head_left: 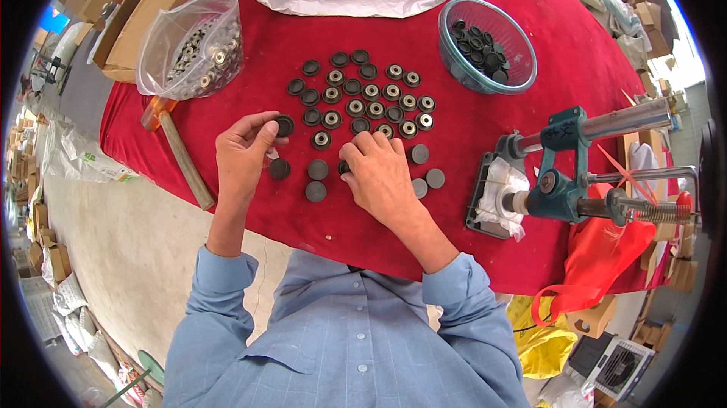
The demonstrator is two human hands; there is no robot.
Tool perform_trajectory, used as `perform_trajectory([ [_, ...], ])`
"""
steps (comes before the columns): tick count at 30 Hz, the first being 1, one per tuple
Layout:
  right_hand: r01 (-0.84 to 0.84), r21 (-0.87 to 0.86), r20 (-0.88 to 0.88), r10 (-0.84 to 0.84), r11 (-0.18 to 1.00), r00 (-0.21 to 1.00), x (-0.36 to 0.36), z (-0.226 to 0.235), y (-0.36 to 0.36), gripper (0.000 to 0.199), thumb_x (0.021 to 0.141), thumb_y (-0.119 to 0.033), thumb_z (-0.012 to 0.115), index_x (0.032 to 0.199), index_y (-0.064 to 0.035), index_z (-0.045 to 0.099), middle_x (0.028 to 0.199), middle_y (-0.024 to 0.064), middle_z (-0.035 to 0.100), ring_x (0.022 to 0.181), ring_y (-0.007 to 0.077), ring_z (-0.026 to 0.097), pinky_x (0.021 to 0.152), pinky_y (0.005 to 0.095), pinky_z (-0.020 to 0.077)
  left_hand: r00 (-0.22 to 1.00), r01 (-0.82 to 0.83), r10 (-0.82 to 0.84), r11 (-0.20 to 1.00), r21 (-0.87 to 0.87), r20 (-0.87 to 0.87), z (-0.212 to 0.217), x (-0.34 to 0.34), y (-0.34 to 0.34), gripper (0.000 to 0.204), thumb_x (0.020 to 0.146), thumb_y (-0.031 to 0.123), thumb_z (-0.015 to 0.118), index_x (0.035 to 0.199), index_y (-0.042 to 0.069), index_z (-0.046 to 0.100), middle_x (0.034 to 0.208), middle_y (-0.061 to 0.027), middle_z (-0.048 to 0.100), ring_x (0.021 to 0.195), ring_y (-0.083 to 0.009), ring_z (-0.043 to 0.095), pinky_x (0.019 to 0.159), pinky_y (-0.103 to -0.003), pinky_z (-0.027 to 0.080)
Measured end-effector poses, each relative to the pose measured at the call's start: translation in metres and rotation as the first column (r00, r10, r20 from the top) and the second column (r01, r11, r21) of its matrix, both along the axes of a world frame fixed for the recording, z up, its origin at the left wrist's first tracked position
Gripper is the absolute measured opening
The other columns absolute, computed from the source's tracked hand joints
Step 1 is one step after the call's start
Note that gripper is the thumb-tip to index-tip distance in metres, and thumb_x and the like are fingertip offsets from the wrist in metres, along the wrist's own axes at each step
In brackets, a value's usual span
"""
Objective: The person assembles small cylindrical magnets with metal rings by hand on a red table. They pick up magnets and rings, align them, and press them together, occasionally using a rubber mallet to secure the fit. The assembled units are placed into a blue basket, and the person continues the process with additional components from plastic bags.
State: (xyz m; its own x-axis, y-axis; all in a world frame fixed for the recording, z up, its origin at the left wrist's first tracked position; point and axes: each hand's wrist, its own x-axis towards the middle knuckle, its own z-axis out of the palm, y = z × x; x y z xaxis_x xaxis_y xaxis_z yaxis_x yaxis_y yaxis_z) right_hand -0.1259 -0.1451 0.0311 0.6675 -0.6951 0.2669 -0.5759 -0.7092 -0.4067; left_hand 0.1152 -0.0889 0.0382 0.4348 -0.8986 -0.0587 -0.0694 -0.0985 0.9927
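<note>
Between thumb and fingers, my left hand (246, 149) pinches a round black cap (284, 126) over the red cloth. My right hand (375, 178) is closed around another dark cap (344, 168), mostly hidden by the fingertips. Several plain black caps lie face down near my hands, among them a cap (316, 191) between them and a cap (435, 178) to the right. Beyond them spreads a loose group of caps; many hold a silver metal ring, such as the ringed cap (355, 107), while others, like the cap (310, 68), show none.
A clear plastic bag (155, 52) of metal rings and a hammer (185, 158) lie at left. A white sack (344, 5) of black caps is at the back, a clear bowl (488, 87) of caps at back right. A green hand press (556, 196) stands at right beside a red bag (606, 253).
</note>
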Motion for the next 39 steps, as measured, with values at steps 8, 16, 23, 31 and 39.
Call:
perform_trajectory([
  [8, 0.184, 0.210, 0.379, -0.254, 0.960, 0.890, -0.029, 0.008, -0.024, 0.024, 0.083, -0.006, 0.083, 0.105, -0.0071, 0.073, 0.095, 0.0123, 0.069, 0.079, 0.0319, 0.070, 0.070, 0.0421, 0.0576, 0.796, 0.183, -0.040, 0.967, -0.176, 0.604, -0.011, -0.015, -0.023, 0.017, 0.090, -0.001, 0.078, 0.107, 0.002, 0.080, 0.102, -0.0088, 0.077, 0.091, -0.0172, 0.075, 0.075, -0.032, 0.060],
  [16, 0.352, 0.328, 0.374, -0.462, 0.877, 0.804, -0.060, 0.027, -0.038, 0.016, 0.085, -0.002, 0.080, 0.101, -0.0024, 0.074, 0.089, 0.0103, 0.069, 0.072, 0.0206, 0.070, 0.065, 0.0338, 0.0555, 0.526, 0.382, -0.121, 0.918, -0.106, 0.842, -0.024, -0.034, -0.013, 0.020, 0.089, 0.001, 0.078, 0.109, 0.003, 0.079, 0.115, -0.0119, 0.076, 0.107, -0.0305, 0.074, 0.085, -0.038, 0.063],
  [23, 0.267, 0.142, 0.360, -0.301, 0.953, 0.883, -0.044, 0.000, -0.039, 0.017, 0.087, -0.001, 0.077, 0.102, -0.0038, 0.071, 0.101, 0.0110, 0.072, 0.083, 0.0305, 0.073, 0.070, 0.0396, 0.0592, 0.521, 0.412, -0.201, 0.910, -0.038, 0.830, -0.022, -0.038, 0.006, 0.029, 0.092, 0.006, 0.076, 0.119, -0.002, 0.074, 0.128, -0.0156, 0.070, 0.128, -0.0351, 0.066, 0.103, -0.045, 0.058],
  [31, 0.222, -0.135, 0.226, -0.188, 0.966, 0.956, -0.031, -0.019, -0.037, 0.013, 0.087, -0.005, 0.076, 0.098, -0.0077, 0.071, 0.103, 0.0039, 0.071, 0.089, 0.0268, 0.071, 0.074, 0.0410, 0.0580, 0.473, 0.404, -0.213, 0.915, 0.005, 0.855, -0.025, -0.043, 0.017, 0.034, 0.095, 0.008, 0.073, 0.127, -0.003, 0.072, 0.138, -0.0153, 0.066, 0.136, -0.0363, 0.060, 0.111, -0.049, 0.051],
  [39, 0.218, -0.147, 0.283, -0.170, 0.965, 0.944, -0.029, -0.024, -0.038, 0.014, 0.087, -0.003, 0.072, 0.101, -0.0070, 0.071, 0.106, 0.0047, 0.071, 0.092, 0.0277, 0.070, 0.077, 0.0413, 0.0574, 0.411, 0.391, -0.197, 0.920, 0.023, 0.890, -0.026, -0.043, 0.018, 0.037, 0.096, 0.011, 0.072, 0.131, -0.001, 0.071, 0.142, -0.0123, 0.065, 0.139, -0.0329, 0.058, 0.115, -0.051, 0.046],
])
